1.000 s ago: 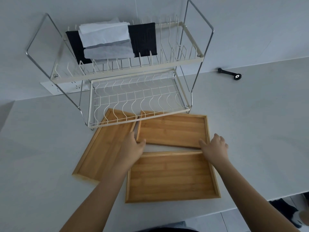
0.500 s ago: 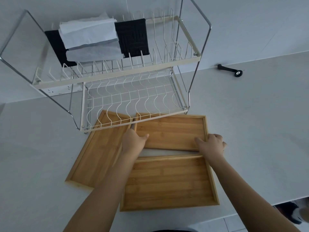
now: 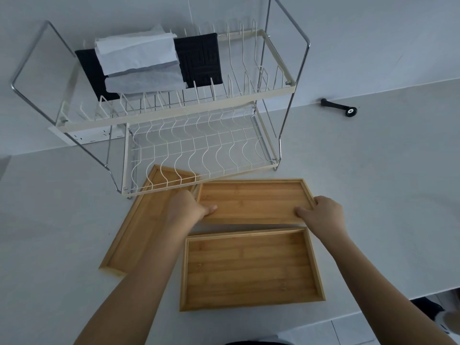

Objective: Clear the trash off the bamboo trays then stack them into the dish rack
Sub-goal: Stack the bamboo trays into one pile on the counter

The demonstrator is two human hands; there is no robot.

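Three bamboo trays lie on the grey counter below a two-tier wire dish rack (image 3: 199, 150). The far tray (image 3: 254, 200) is tilted, its near edge raised off the counter. My left hand (image 3: 189, 207) grips its near left corner, thumb on the tray's floor. My right hand (image 3: 321, 215) grips its near right corner. The near tray (image 3: 249, 267) lies flat between my forearms. A third tray (image 3: 144, 220) lies at the left, its far end under the rack's lower tier. No trash shows on any tray.
White paper sheets (image 3: 139, 61) lie over a black mat (image 3: 201, 58) on the rack's upper tier. A black handle-like tool (image 3: 338, 108) rests by the wall at the right. A white socket strip (image 3: 84, 135) sits behind the rack. The counter's front edge runs at the lower right.
Both hands have closed on the far tray's near corners and lifted its near edge. The tray has slid a little away from the rack's front bar.
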